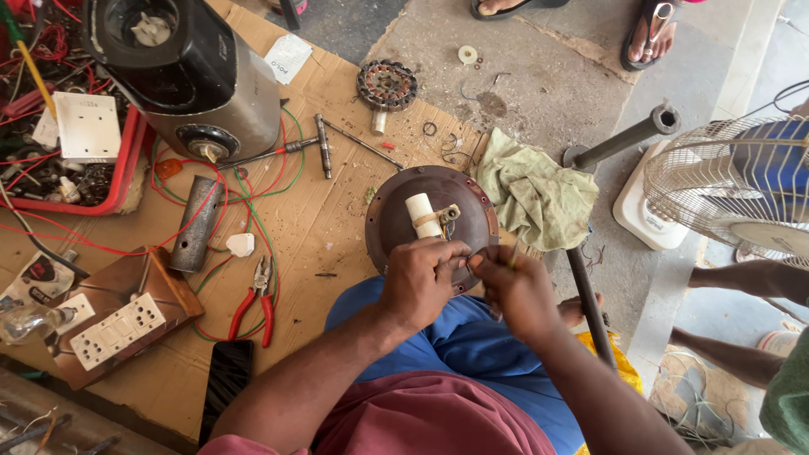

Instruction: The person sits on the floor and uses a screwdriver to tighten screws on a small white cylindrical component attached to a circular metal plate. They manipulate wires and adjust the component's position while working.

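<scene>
Pinching thin wire (479,253), lying crosswise between left hand (421,282), right hand (516,291).

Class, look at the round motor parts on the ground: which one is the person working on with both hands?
The large dark brown disc with the white cylinder on top, at the hands; the smaller copper-wound ring lies untouched farther away.

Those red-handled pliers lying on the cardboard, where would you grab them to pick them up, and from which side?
Probably by the two red handles of the red-handled pliers, coming straight down from above. They lie flat on the brown cardboard sheet, handles splayed toward the person and metal jaws pointing away, so the handles offer the widest bare grip. Red and green wires run close beside the jaws, which makes that end more awkward.
</scene>
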